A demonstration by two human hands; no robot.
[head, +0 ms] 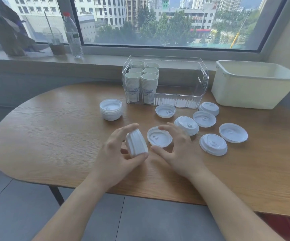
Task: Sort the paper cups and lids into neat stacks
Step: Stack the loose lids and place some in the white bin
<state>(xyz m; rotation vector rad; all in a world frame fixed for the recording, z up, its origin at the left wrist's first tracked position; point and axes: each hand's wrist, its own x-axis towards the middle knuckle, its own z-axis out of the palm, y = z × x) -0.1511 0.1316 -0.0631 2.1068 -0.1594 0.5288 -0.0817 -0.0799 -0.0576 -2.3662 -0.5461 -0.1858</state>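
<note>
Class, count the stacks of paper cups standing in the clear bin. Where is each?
6, all at the left end of the clear bin, in two columns: front, middle, back. Others may hide behind.

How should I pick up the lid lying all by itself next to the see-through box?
Pinch the upturned lid by its raised rim from above, thumb on one side and fingers opposite. It lies hollow side up like a shallow bowl, so the thin rim stands free, and nothing touches it.
</note>
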